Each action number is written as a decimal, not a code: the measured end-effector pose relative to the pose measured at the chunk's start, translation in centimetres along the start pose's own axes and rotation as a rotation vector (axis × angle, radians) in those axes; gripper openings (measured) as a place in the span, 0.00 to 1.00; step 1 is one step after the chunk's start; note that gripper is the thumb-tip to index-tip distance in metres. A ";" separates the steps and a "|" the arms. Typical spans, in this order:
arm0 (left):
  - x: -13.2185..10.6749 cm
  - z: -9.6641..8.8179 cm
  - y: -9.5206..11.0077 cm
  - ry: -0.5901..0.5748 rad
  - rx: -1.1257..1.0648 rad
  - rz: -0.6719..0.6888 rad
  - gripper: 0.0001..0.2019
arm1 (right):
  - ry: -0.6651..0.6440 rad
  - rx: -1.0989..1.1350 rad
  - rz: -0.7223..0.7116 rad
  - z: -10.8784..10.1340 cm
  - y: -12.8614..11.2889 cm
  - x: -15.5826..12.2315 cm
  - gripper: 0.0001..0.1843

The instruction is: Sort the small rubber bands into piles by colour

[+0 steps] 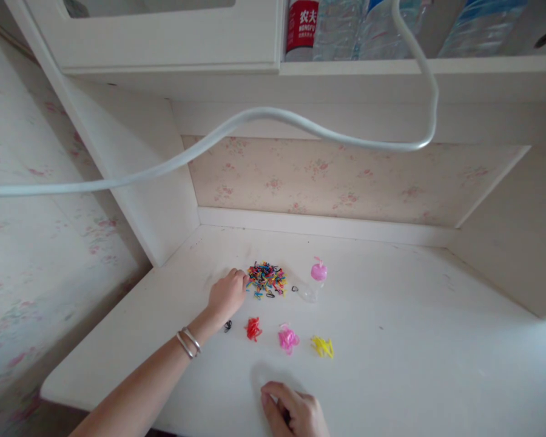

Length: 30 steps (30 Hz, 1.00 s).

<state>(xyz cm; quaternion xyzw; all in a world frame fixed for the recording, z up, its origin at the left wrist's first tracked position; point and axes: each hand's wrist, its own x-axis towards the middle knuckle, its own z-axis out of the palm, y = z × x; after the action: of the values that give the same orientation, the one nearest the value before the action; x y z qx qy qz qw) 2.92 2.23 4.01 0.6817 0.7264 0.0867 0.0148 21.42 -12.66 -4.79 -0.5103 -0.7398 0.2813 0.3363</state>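
My left hand, with two silver bangles on its wrist, reaches to the left edge of a mixed pile of small colourful rubber bands. Its fingers are drawn together there, and their tips are partly hidden. Near the front, my right hand is curled, thumb and forefinger close together; whatever it may hold cannot be made out. Between the hands lie sorted clumps: black bands partly beside my left wrist, red bands, pink bands and yellow bands.
A clear bottle with a pink top stands right of the pile, a loose black band beside it. A white cable crosses the upper view. Water bottles fill the shelf above the white desk.
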 end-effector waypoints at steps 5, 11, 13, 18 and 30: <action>-0.1 -0.5 -0.6 0.030 -0.041 -0.029 0.17 | -0.028 -0.010 0.005 -0.3 -0.1 0.0 0.24; -4.1 -0.8 -0.5 0.128 -0.073 0.026 0.14 | -0.035 -0.007 0.021 -0.6 -0.7 0.0 0.23; -6.2 -0.3 0.1 0.116 -0.077 0.044 0.14 | -0.050 0.004 0.029 -0.8 -1.0 0.0 0.22; -10.1 1.9 1.1 0.024 -0.097 0.028 0.17 | -0.063 0.022 0.030 -1.1 -1.6 0.1 0.22; -11.6 2.5 -0.3 0.014 -0.149 -0.017 0.17 | -0.090 0.016 0.085 -1.5 -2.9 0.5 0.21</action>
<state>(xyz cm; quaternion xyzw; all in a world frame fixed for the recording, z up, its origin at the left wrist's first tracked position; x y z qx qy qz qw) 3.82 -9.04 0.40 0.6720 0.7236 0.1453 0.0612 20.84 -12.99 -1.61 -0.5254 -0.7296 0.3240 0.2945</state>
